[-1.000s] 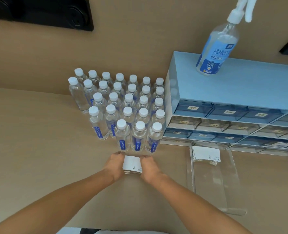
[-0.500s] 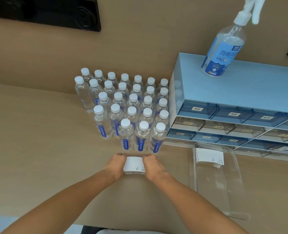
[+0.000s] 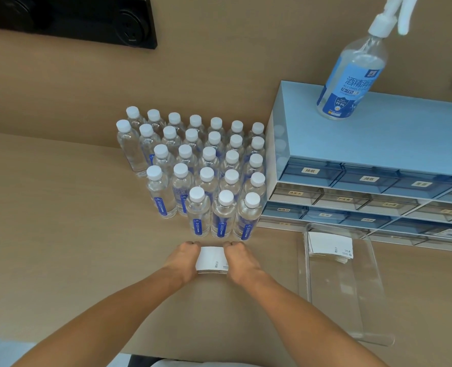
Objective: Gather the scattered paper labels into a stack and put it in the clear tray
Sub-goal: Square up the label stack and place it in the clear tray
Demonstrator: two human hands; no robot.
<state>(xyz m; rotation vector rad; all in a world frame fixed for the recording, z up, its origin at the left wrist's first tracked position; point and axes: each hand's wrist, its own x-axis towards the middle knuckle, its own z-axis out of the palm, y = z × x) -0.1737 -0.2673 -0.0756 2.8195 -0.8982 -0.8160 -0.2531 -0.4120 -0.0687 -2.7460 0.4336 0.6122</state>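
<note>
A small stack of white paper labels (image 3: 211,260) rests on the tan table just in front of the water bottles. My left hand (image 3: 183,260) presses against its left edge and my right hand (image 3: 239,259) against its right edge, so both hands squeeze the stack between them. To the right lies a long clear tray (image 3: 362,311), with another pile of white labels (image 3: 330,247) at its far end. The tray's near part holds nothing.
Several rows of small water bottles (image 3: 201,170) with white caps stand directly behind my hands. A blue drawer cabinet (image 3: 373,165) sits at the right rear, with a spray bottle (image 3: 352,75) on top. The table's near edge runs below my forearms.
My hands stay clamped on the stack, which has been squared a little tighter. The whole scene sits slightly lower and further right in the frame as the view shifts.
</note>
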